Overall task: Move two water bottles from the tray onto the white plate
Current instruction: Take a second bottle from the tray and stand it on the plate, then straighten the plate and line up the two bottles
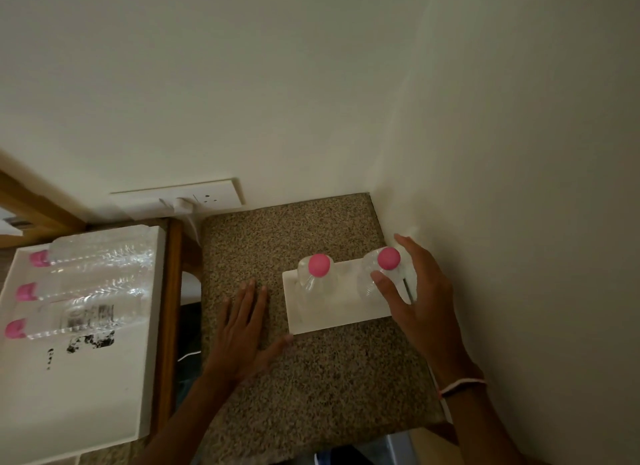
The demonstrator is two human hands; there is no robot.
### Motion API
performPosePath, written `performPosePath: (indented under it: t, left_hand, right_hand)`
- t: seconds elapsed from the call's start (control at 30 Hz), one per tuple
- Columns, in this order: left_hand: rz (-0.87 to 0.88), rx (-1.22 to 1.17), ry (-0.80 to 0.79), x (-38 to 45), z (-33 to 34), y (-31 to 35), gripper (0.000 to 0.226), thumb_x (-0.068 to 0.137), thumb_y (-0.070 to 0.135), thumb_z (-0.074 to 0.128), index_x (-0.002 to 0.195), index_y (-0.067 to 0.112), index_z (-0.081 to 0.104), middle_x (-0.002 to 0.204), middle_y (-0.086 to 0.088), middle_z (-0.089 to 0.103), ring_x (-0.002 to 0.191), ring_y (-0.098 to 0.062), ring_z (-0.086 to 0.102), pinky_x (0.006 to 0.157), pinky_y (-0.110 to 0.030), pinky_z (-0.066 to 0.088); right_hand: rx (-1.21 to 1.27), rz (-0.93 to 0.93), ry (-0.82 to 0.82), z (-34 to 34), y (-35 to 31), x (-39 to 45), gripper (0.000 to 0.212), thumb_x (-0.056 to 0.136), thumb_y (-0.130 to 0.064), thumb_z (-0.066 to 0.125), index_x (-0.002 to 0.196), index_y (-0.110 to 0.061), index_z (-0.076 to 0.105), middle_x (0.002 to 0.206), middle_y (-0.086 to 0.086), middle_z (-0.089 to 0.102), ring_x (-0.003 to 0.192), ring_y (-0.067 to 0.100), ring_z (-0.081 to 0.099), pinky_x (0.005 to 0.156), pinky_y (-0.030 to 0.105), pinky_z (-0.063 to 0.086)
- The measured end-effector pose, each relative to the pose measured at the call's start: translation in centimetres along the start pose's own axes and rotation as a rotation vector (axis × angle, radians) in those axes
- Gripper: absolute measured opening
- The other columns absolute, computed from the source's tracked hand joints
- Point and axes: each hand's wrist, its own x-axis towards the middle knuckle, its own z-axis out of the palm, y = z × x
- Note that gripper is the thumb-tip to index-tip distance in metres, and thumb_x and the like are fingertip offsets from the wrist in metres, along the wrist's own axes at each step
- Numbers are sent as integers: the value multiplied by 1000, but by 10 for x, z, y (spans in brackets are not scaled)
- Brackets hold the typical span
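On the speckled worktop [311, 378], two bottles stand upright on the white plate [332, 320]. Right hand [420, 298] loosely cups right bottle [372, 277], fingers apart; left hand [242, 333] flat, spread. Placement looks finished; next, withdraw without tipping.

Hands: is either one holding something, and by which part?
Right hand cups the right clear pink-capped bottle at its shoulder; whether it grips is unclear. Left hand lies flat, empty.

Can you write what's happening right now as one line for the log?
plate: two bottles upright | right hand: fingers around right bottle | left hand: flat on counter | tray: three bottles lying
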Motion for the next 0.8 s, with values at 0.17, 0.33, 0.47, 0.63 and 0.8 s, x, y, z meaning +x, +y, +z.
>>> performPosePath:
  t: [0.17,0.33,0.47,0.63,0.8]
  left_hand:
    - [-120,-313,111,11,-26,14,77,96,67,33,150,12,39,155,-16,45,141,-30,46,115,-44,40]
    - [-300,-613,34,37,-43,28,42,100,26,57,140,12,53,117,-11,69,106,-27,68,96,-53,57]
    - [-458,-857,-74,55,-46,37,33,97,8,61,130,6,58,112,-21,71,100,-36,72,94,-58,58]
    - [-511,-948,-108,65,-49,51,37,90,-5,62,127,0,63,116,-24,72,103,-40,72,88,-61,61]
    - [-552,-1000,-98,66,-51,55,45,86,-14,62,129,0,60,120,-26,69,99,-35,69,85,-62,61]
  right_hand:
    - [166,209,276,12,3,-36,35,94,-46,54,124,-29,57,120,-29,56,111,-10,54,89,13,47]
    - [552,800,354,50,20,-78,8,92,-13,65,96,-20,66,107,10,70,95,19,66,87,41,57]
    - [1026,1145,414,62,32,-81,35,93,2,56,129,2,56,122,20,58,112,29,57,101,39,48]
    - [1031,1119,517,67,44,-57,36,98,-10,53,133,1,56,136,18,56,126,27,52,110,38,41]
    - [1083,1146,612,76,50,-37,33,98,-7,53,130,1,57,133,18,58,119,29,57,101,34,45]
